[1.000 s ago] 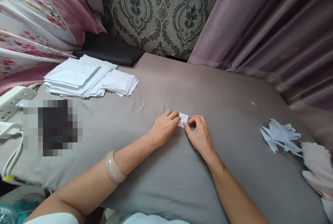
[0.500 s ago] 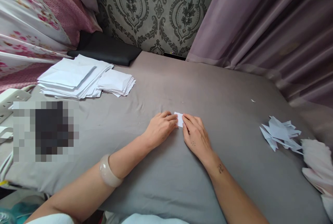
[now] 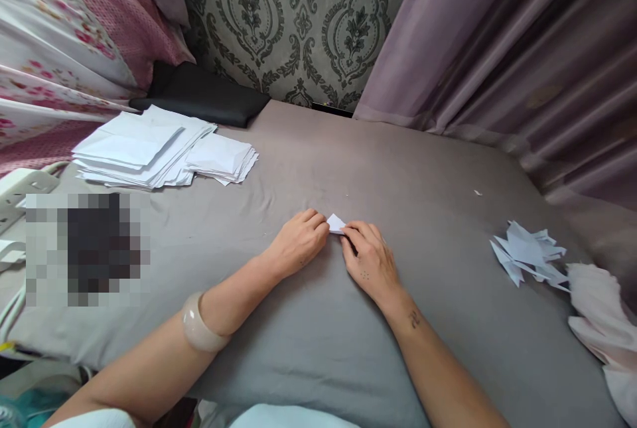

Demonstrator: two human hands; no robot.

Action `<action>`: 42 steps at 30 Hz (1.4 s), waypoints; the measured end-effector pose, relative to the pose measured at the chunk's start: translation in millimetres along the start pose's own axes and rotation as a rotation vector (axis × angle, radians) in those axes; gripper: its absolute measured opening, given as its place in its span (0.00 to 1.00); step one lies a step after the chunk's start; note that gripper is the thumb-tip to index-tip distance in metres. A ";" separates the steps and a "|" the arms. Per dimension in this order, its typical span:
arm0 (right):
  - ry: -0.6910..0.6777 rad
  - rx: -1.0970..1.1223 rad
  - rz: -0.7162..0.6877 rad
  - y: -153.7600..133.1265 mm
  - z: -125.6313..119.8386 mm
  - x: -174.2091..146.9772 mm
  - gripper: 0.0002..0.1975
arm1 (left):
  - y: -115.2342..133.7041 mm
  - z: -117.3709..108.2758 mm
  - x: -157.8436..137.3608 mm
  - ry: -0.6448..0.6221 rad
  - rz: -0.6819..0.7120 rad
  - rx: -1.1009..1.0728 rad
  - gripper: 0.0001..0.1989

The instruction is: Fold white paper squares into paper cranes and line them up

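A small piece of white paper [image 3: 335, 223] with a pointed top edge shows between my two hands, just above the grey sheet. Its left end is pinched by my left hand [image 3: 302, 237], whose fingers are curled together. On the other side my right hand [image 3: 372, 257] grips the paper's right corner between thumb and fingers. The part of the paper under the fingertips is hidden.
At the back left lie a stack of larger white sheets [image 3: 129, 142] and a smaller stack of paper [image 3: 221, 157]. Several folded paper pieces [image 3: 530, 249] are heaped at the right, beside a pale cloth [image 3: 597, 308]. A black folded item [image 3: 204, 93] lies near the wall.
The paper showed as a flat rectangle pressed on the sheet; now a triangular point shows. My left hand has curled its fingers, and both hands have shifted slightly left.
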State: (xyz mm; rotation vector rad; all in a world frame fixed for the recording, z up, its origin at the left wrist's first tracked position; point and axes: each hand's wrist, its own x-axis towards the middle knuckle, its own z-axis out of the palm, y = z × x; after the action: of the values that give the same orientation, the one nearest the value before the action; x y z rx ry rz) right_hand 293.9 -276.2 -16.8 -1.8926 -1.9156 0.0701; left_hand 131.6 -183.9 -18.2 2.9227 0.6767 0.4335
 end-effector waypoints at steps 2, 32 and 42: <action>-0.005 0.029 0.005 1.0 0.8 0.8 0.12 | -0.2 -0.8 -2.7 0.041 -0.036 -0.071 0.12; -0.075 0.269 0.333 15.0 5.7 30.0 0.10 | 5.1 25.8 -2.7 0.269 -0.419 -0.317 0.08; -0.077 0.311 0.306 22.6 5.5 28.2 0.11 | 9.0 5.9 1.9 0.061 -0.567 -0.287 0.07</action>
State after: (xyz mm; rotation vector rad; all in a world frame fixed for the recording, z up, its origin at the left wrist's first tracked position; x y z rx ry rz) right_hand 314.3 -246.2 -21.7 -1.9680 -1.5384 0.5103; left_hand 138.7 -191.3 -21.8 2.3210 1.2757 0.4987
